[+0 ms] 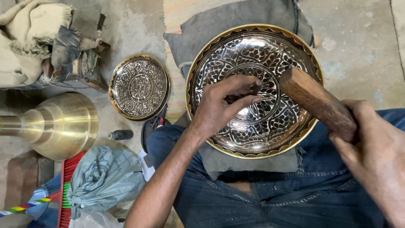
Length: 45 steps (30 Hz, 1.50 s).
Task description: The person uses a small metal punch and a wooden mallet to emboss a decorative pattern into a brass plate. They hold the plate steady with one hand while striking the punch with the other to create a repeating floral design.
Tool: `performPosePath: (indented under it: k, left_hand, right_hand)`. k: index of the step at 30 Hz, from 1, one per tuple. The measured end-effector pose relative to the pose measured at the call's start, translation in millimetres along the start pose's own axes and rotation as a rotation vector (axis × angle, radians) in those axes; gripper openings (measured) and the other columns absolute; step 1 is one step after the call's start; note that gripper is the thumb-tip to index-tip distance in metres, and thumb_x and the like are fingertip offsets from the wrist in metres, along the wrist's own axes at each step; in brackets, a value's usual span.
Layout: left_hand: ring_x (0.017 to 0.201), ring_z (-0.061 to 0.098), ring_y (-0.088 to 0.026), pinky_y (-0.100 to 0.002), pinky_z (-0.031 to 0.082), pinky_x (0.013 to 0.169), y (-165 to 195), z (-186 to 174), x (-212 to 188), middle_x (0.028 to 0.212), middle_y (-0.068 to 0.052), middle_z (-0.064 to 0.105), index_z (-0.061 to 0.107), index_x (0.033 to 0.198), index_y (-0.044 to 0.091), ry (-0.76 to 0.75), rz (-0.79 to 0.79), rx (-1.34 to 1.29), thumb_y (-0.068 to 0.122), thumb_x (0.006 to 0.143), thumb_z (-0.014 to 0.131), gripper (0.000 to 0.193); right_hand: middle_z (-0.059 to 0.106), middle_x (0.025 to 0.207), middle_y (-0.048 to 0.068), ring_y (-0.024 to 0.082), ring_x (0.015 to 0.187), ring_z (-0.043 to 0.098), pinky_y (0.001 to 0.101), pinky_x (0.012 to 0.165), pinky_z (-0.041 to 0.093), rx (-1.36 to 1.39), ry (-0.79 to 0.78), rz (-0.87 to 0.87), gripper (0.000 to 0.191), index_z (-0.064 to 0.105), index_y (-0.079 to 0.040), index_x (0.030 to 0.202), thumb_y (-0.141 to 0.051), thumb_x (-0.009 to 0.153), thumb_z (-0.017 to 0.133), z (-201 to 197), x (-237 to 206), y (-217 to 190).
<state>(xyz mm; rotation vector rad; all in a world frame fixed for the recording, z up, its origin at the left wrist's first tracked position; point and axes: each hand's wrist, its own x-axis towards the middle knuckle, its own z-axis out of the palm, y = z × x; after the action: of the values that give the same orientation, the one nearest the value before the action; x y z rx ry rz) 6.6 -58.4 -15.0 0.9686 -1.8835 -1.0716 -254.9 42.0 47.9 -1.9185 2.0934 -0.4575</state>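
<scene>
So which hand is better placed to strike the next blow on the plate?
The right hand, probably. It grips the wooden mallet, whose head sits over the engraved plate. The left hand is busy pinching a small tool, hard to make out, against the plate's centre.

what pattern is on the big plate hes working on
The big plate carries a dark engraved leaf-and-vine pattern on shiny metal, with a scalloped gold rim; the head view shows it.

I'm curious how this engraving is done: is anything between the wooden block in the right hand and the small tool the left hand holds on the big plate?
Nothing visible. The wooden block in the right hand hangs just right of the small tool, pinched by the left hand against the big plate.
</scene>
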Motion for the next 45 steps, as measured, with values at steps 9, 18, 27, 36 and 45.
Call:
performPosePath:
  k: [9, 18, 27, 36, 45]
  left_hand:
    - [0.106, 0.079, -0.018, -0.031, 0.070, 0.089, -8, 3, 0, 0.123, -0.010, 0.076, 0.063, 0.134, 0.009, -0.028, 0.028, 0.007, 0.019, 0.097, 0.074, 0.040]
    - [0.101, 0.080, -0.018, -0.030, 0.071, 0.085, -21, 9, -1, 0.117, -0.009, 0.077, 0.064, 0.133, 0.010, -0.023, 0.031, 0.062, 0.021, 0.099, 0.073, 0.038]
    - [0.106, 0.078, -0.019, -0.032, 0.070, 0.090, -21, 7, -4, 0.125, -0.010, 0.075, 0.063, 0.135, 0.011, -0.015, 0.026, 0.072, 0.020, 0.098, 0.073, 0.039]
    - [0.106, 0.079, -0.018, -0.031, 0.071, 0.089, -18, 7, -2, 0.125, -0.010, 0.075, 0.065, 0.134, 0.010, -0.013, 0.028, 0.043, 0.020, 0.097, 0.074, 0.040]
    - [0.107, 0.078, -0.019, -0.032, 0.069, 0.090, -12, 4, -2, 0.126, -0.011, 0.074, 0.066, 0.133, 0.008, 0.000, 0.025, 0.033, 0.020, 0.096, 0.075, 0.040]
  right_hand:
    - [0.074, 0.091, 0.017, 0.026, 0.075, 0.074, 0.0367, 0.066, 0.058, 0.053, -0.031, -0.026, 0.050, 0.063, -0.004, 0.130, -0.003, 0.082, 0.078, 1, 4, -5]
    - [0.071, 0.086, 0.016, 0.028, 0.075, 0.073, 0.0378, 0.067, 0.058, -0.058, -0.024, -0.111, 0.050, 0.062, -0.002, 0.128, -0.003, 0.081, 0.078, 2, 16, 3]
    - [0.071, 0.087, 0.018, 0.029, 0.074, 0.073, 0.0384, 0.065, 0.058, -0.163, -0.031, -0.206, 0.050, 0.061, -0.001, 0.127, -0.006, 0.080, 0.076, 0, 18, 2]
    - [0.070, 0.090, 0.023, 0.035, 0.079, 0.073, 0.0430, 0.069, 0.058, -0.036, -0.021, -0.185, 0.052, 0.058, 0.001, 0.127, -0.007, 0.079, 0.077, -1, 19, 5]
    - [0.071, 0.089, 0.017, 0.032, 0.077, 0.073, 0.0413, 0.070, 0.058, 0.016, -0.061, 0.007, 0.051, 0.058, -0.003, 0.129, -0.014, 0.084, 0.078, 6, 17, 13]
